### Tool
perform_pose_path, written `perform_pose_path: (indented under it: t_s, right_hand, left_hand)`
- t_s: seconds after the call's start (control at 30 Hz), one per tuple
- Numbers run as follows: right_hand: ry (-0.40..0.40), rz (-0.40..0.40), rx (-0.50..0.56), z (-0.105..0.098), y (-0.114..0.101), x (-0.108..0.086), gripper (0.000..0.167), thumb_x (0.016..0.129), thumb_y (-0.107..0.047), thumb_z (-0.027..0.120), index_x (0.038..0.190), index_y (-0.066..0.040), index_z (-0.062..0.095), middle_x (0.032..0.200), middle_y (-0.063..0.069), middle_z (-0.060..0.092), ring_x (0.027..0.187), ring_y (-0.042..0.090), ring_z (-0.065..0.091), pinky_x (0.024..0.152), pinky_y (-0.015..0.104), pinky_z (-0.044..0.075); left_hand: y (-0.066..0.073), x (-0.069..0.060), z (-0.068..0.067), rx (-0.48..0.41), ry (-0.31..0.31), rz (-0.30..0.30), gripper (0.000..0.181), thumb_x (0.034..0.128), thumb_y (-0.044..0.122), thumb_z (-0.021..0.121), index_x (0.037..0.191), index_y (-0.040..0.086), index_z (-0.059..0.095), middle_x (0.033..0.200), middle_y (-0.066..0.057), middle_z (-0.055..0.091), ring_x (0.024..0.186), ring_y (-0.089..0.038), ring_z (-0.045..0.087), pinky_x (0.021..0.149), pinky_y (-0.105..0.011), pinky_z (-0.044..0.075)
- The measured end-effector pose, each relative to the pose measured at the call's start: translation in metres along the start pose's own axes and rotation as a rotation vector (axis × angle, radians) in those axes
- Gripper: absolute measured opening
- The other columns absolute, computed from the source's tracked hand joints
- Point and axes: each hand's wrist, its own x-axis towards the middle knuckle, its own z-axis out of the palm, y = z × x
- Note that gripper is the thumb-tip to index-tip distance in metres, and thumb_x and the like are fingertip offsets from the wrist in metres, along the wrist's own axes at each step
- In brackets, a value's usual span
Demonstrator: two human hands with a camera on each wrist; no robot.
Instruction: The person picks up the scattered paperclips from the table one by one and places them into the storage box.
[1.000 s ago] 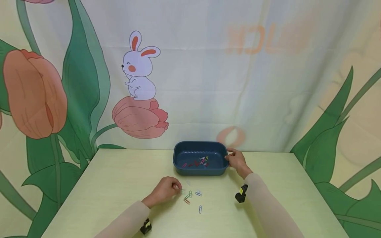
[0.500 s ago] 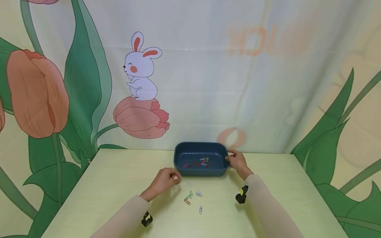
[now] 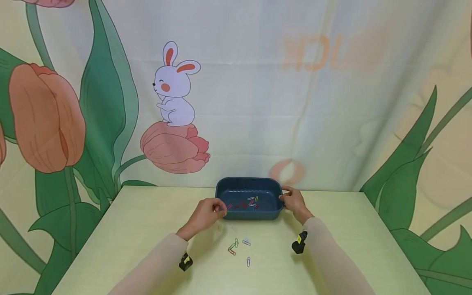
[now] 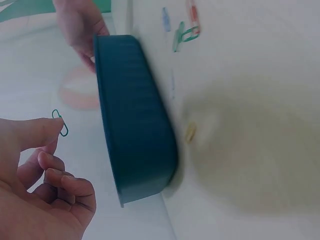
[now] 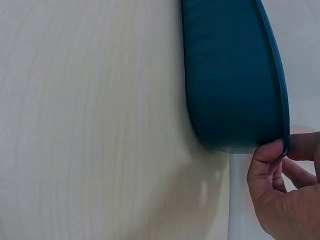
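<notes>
My left hand pinches a green paper clip between thumb and forefinger, at the front left corner of a dark blue bin. In the left wrist view the clip is just above the bin's rim level. At the bin's right end, my right hand grips the rim between thumb and fingers, as the right wrist view shows. Several coloured paper clips lie inside the bin, among them a yellow clip and a pink clip.
On the table in front of the bin lie several loose clips: a red clip, a green clip, a blue clip and a yellow clip. A printed curtain hangs behind the table's back edge.
My left hand has lifted the green paper clip off the table and moved forward to the bin's front left corner. My right hand stays on the bin's right end.
</notes>
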Motion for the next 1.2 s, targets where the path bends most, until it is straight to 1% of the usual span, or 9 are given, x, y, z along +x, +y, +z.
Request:
perform_pose_path:
  t_s: [0.17,0.33,0.47,0.57,0.77,1.0,1.2]
  right_hand:
    - [-0.002,-0.002,0.006,0.0,0.0,0.0,0.048,0.097,-0.011,0.057,0.145,-0.013,0.048,0.11,0.013,0.059,0.101,0.037,0.062,0.084,0.046,0.055]
    - [0.001,0.003,0.002,0.0,0.003,0.001,0.049,0.097,-0.01,0.057,0.145,-0.013,0.048,0.109,0.012,0.059,0.094,0.031,0.062,0.081,0.044,0.055]
    - [0.004,0.0,0.004,0.0,0.003,0.001,0.048,0.097,-0.011,0.056,0.145,-0.013,0.048,0.11,0.012,0.059,0.097,0.034,0.062,0.083,0.045,0.055]
    - [0.008,-0.004,0.006,0.0,0.002,0.0,0.048,0.098,-0.011,0.056,0.144,-0.013,0.048,0.108,0.012,0.059,0.1,0.036,0.062,0.084,0.046,0.055]
    - [0.007,-0.004,0.011,0.001,0.0,-0.001,0.048,0.097,-0.011,0.056,0.144,-0.012,0.048,0.106,0.011,0.058,0.098,0.035,0.061,0.083,0.046,0.054]
    - [0.004,-0.005,0.015,0.001,0.001,0.0,0.048,0.097,-0.011,0.057,0.145,-0.013,0.048,0.106,0.011,0.058,0.099,0.036,0.061,0.082,0.045,0.054]
    - [0.009,-0.005,0.014,0.001,0.001,0.0,0.047,0.097,-0.011,0.057,0.144,-0.012,0.049,0.104,0.01,0.058,0.094,0.032,0.062,0.081,0.045,0.055]
  left_hand:
    - [0.005,0.01,-0.003,-0.004,0.03,-0.015,0.004,0.0868,0.013,0.073,0.085,0.012,0.07,0.07,0.002,0.047,0.062,-0.012,0.04,0.059,-0.025,0.033]
    - [0.013,0.02,-0.006,-0.038,0.053,-0.028,0.006,0.0876,0.013,0.072,0.088,0.008,0.069,0.071,0.0,0.046,0.063,-0.014,0.041,0.059,-0.026,0.034]
    - [0.016,0.03,-0.008,-0.062,0.071,-0.035,0.005,0.088,0.013,0.072,0.088,0.009,0.07,0.072,0.001,0.047,0.063,-0.015,0.042,0.061,-0.028,0.035]
    - [0.016,0.038,-0.008,-0.068,0.084,-0.045,0.004,0.0885,0.015,0.071,0.089,0.011,0.07,0.072,0.002,0.047,0.063,-0.014,0.042,0.063,-0.029,0.036]
    - [0.016,0.048,-0.006,-0.102,0.088,-0.09,0.006,0.0901,0.018,0.07,0.091,0.012,0.07,0.072,0.002,0.047,0.064,-0.016,0.043,0.066,-0.031,0.038]
    - [0.01,0.059,0.001,-0.13,0.118,-0.104,0.005,0.0901,0.015,0.069,0.093,0.011,0.07,0.069,0.001,0.046,0.062,-0.016,0.042,0.064,-0.03,0.037]
    - [0.005,0.067,0.009,-0.161,0.134,-0.128,0.006,0.0897,0.014,0.07,0.093,0.008,0.07,0.069,0.001,0.048,0.063,-0.016,0.043,0.063,-0.028,0.039]
